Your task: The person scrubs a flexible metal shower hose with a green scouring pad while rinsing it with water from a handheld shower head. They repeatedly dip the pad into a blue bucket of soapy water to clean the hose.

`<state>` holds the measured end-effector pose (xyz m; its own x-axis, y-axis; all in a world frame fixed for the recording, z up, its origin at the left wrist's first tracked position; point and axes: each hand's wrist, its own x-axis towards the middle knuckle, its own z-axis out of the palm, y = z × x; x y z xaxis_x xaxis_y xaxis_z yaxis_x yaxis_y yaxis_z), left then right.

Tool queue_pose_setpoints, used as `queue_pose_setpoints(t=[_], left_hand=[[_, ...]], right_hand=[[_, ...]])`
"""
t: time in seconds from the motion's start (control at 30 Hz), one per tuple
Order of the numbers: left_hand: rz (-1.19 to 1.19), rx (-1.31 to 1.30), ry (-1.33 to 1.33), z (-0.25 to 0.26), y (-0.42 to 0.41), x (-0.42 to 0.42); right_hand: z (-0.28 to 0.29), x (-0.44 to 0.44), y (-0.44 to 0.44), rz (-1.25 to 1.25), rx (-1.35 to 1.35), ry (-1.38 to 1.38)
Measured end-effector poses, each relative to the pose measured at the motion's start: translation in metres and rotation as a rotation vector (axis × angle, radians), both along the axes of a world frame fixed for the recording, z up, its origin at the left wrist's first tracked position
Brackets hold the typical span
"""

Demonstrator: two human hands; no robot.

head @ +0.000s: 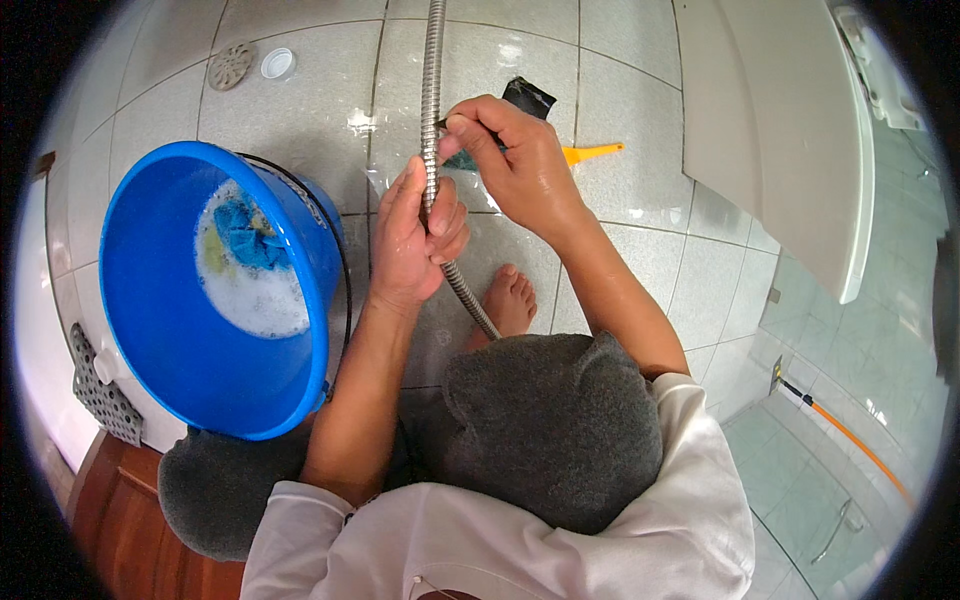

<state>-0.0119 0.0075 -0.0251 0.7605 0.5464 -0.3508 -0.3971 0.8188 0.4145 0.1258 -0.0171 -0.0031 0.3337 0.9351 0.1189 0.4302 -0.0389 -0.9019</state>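
My left hand (416, 240) grips a ribbed metal shower hose (431, 90), its thumb laid along the coils. The hose runs from the top of the view down past my bare foot. Just above and to the right, my right hand (517, 150) pinches a small dark thing, too hidden by the fingers to name, with its tip against the hose. Behind the right hand lie a black piece of packaging (529, 97), a dark green item (463, 159) and a yellow-orange handle (596, 152).
A blue bucket (131, 300) with suds and a blue cloth (244, 232) stands at the left. A round drain cover (232, 66) and a white cap (278, 64) lie on the wet tiles. A large white panel (780, 135) juts in at the right.
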Motion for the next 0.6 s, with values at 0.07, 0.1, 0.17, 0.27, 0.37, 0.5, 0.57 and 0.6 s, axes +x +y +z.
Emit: queue_pose_setpoints(t=[0.07,0.1,0.17,0.27,0.37,0.5,0.57,0.6], left_hand=[[0.001,0.006,0.030,0.000,0.000,0.000],[-0.001,0.018,0.050,-0.001,0.000,-0.001],[-0.006,0.041,0.089,-0.003,0.000,0.000],[-0.021,0.156,0.252,-0.002,0.000,0.001],[0.005,0.199,0.338,0.003,-0.002,0.004],[0.044,0.109,0.209,0.006,-0.002,0.008],[0.058,0.095,0.167,-0.002,-0.002,0.005],[0.066,0.080,0.152,0.000,-0.002,0.006]], right_hand=[[0.002,0.000,0.001,0.010,0.008,-0.046],[0.002,0.000,0.002,0.025,0.015,-0.110],[0.003,0.002,0.004,0.054,0.027,-0.239],[0.005,0.005,0.007,0.099,-0.007,-0.429],[0.009,0.006,0.007,0.041,-0.163,-0.030],[0.006,0.010,-0.002,-0.011,-0.202,0.090],[0.002,0.006,-0.004,0.007,-0.134,0.030],[0.001,0.006,-0.004,0.011,-0.124,0.030]])
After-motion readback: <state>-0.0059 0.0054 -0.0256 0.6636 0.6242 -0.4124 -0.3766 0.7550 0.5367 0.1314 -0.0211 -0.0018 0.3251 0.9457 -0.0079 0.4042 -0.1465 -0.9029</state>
